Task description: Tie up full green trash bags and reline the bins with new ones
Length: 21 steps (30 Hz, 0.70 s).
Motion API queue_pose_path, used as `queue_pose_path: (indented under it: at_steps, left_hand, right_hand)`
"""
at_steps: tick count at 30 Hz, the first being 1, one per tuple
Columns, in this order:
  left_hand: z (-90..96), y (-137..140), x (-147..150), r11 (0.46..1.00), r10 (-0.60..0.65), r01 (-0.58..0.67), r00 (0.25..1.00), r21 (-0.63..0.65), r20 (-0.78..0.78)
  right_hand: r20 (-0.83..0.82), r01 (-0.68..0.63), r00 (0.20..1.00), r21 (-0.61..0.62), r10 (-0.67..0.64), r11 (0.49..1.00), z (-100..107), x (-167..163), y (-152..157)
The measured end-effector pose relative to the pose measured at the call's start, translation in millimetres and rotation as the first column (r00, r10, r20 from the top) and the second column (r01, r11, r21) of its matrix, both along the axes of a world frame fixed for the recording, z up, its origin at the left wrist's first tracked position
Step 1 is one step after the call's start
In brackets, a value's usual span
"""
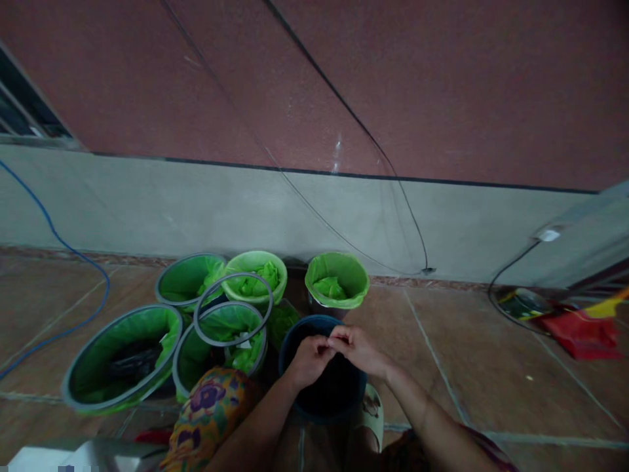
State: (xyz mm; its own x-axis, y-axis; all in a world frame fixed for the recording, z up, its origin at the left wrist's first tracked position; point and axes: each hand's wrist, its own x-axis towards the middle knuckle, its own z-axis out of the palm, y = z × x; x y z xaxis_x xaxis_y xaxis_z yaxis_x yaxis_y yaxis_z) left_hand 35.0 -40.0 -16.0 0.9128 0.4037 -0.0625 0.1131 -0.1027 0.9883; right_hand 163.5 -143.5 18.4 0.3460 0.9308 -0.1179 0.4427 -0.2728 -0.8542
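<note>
Two hands meet over one bucket near perhaps five bins.

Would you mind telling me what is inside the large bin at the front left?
A green bag lines it, and a dark bundle lies inside; whatever is beneath that bundle is covered.

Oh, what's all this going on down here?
A person's left hand and right hand meet above a dark blue bucket, their fingers close together; anything held there is too small to make out. Several green-lined bins stand nearby on the tiled floor, and a loose grey ring lies across some of them.
</note>
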Motion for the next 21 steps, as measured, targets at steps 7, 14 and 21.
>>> queue_pose_path:
  at_steps: [7, 14, 21]
  left_hand:
    - [1.4, -5, -4, 0.994, 0.028, -0.025, 0.999, 0.103, -0.032]
    - [-8.9, -3, 2, 0.952, 0.254, -0.256, 0.967, -0.167, -0.037]
    - [-0.8, 5, -1, 0.863, 0.303, -0.308, 0.950, -0.399, -0.079]
  right_hand:
    - [-0.258, 0.048, 0.963, -0.120, -0.078, 0.992, -17, -2, 3]
    - [0.061, -0.016, 0.998, -0.098, 0.022, 0.995, -23, -2, 0]
    - [0.104, -0.006, 0.994, -0.181, 0.025, 0.983, -16, -1, -3]
